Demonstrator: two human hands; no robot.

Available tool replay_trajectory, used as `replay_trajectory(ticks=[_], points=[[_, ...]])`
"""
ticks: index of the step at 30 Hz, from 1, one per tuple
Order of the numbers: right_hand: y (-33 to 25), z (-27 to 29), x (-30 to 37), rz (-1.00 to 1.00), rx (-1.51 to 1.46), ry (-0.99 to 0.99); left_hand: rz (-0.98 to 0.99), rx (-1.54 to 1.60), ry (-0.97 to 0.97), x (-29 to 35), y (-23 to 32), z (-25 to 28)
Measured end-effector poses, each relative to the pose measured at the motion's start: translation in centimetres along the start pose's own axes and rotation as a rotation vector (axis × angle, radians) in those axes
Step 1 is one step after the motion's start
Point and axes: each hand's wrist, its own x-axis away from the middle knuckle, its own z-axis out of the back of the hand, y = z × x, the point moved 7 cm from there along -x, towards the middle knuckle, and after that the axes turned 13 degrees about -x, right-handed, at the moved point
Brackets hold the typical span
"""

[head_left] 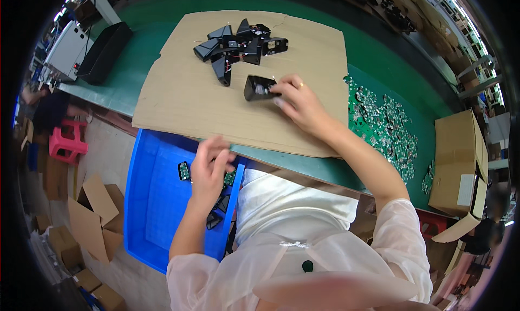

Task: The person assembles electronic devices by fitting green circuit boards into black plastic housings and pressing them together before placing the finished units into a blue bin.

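Note:
My right hand [299, 101] pinches a black plastic housing [257, 88] by its right side, low over the cardboard sheet [189, 108]. My left hand [210, 162] is above the right rim of the blue bin [142, 203], its fingers loosely bent and a little blurred, the thumb apart; nothing shows in it. Beyond the right hand lies a pile of similar black housings [221, 64], some with red wires and small parts inside. Inside the bin, a small circuit board [184, 171] lies left of my left hand, and a few black pieces [213, 220] lie below it.
Many loose green circuit boards [387, 127] spread over the green table [325, 12] at right, beside an open cardboard box [454, 159]. A long black box [105, 52] and a grey equipment case [66, 51] stand at far left. A pink stool [69, 141] is on the floor.

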Motion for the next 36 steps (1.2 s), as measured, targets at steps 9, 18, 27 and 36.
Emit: replay_trajectory(ticks=[9,18,27,36], points=[[-3.6,7.2,8.3,-0.135,-0.164,0.351,-0.129,0.360,-0.447,-4.6,7.0,-12.9],[-5.2,11.4,12.2,0.101,0.339,0.498,-0.021,0.345,-0.595,-6.1,7.8,-19.5],[3.5,20.4,14.8,-0.478,0.658,0.643,0.045,0.427,-0.484,-12.2,7.9,-23.4],[7.2,21.5,17.7,-0.756,0.597,0.441,0.091,0.353,-0.507,-10.8,7.2,-23.6]])
